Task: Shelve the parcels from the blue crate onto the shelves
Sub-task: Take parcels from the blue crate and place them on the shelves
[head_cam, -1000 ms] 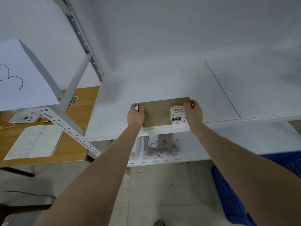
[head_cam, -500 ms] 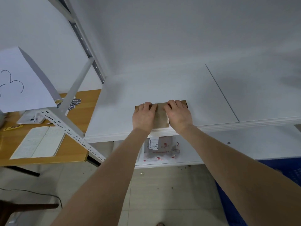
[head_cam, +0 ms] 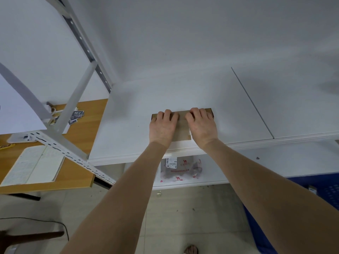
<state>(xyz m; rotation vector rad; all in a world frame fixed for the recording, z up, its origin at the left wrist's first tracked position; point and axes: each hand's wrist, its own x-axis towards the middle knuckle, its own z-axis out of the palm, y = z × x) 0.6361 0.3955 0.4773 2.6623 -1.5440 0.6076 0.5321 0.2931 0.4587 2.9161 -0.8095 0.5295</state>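
Both arms reach forward and up to the shelf [head_cam: 128,116], forearms nearly parallel, wrists straight. The left hand [head_cam: 162,129] and the right hand [head_cam: 201,129] lie palm-down on top of the cardboard parcel [head_cam: 181,125], side by side with a narrow strip of cardboard showing between them. Grip on both sides is apart, not wrapped round anything: the fingers lie forward over the lid, lightly bent, with the tips at the parcel's far edge. Can't tell whether the tips hook over that edge.

The parcel lies flat on the shelf, just in from the front lip.

Vs 1.0 s ago: the hands then held the parcel by its left and right sides, with the white label in view. Now both are on top and the right hand covers most of the label. Vs 0.5 s ago: same palms-down pose and the parcel in the same spot.

Relative to the parcel:
- directly below, on the lower shelf [head_cam: 256,167]: a bagged parcel [head_cam: 180,168] with red print and a barcode label
- below and far right, on the floor: the blue crate [head_cam: 326,191], only partly in frame
- left: the perforated grey rack post [head_cam: 86,46], and beyond it the wooden surface [head_cam: 78,162]
- on that surface: an open notebook [head_cam: 34,165] and dark cards [head_cam: 77,114], one marked Z-06
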